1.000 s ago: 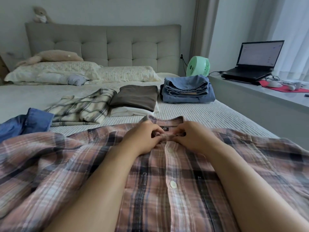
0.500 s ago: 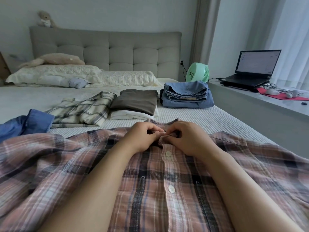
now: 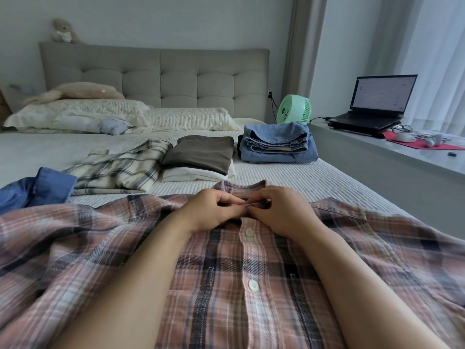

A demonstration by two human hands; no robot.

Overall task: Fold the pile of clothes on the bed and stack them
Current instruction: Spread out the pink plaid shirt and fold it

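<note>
Plaid cloth covers almost all the near part of the bed (image 3: 289,177). It is my pink plaid shirt (image 3: 251,311), soft and a bit fuzzy, lying flat with its front up and its collar pointing away from me. Its sleeves spread out wide past both sides of what I can see.

My left hand (image 3: 214,210) and my right hand (image 3: 284,212) meet at the top of the shirt, just under the collar. The fingers of both hands are curled and pinch the cloth there. I think they are at the top button, but my fingers hide it. Two round white buttons show lower down the front.

Past the collar there is a strip of bare ribbed bed cover. Then come the folded things in a row. On the left lies a cream plaid shirt (image 3: 120,167), loose and not very neat. In the middle is a flat brown top (image 3: 201,153) on a white one (image 3: 193,176). On the right is a thick stack of blue jeans (image 3: 276,144), close to the bed's right edge. A crumpled blue shirt (image 3: 35,187) sits at the far left, touching my pink one.

Beside the bed on the right is a grey counter (image 3: 377,157) with a round green fan (image 3: 294,109) and an open laptop (image 3: 372,102).
</note>
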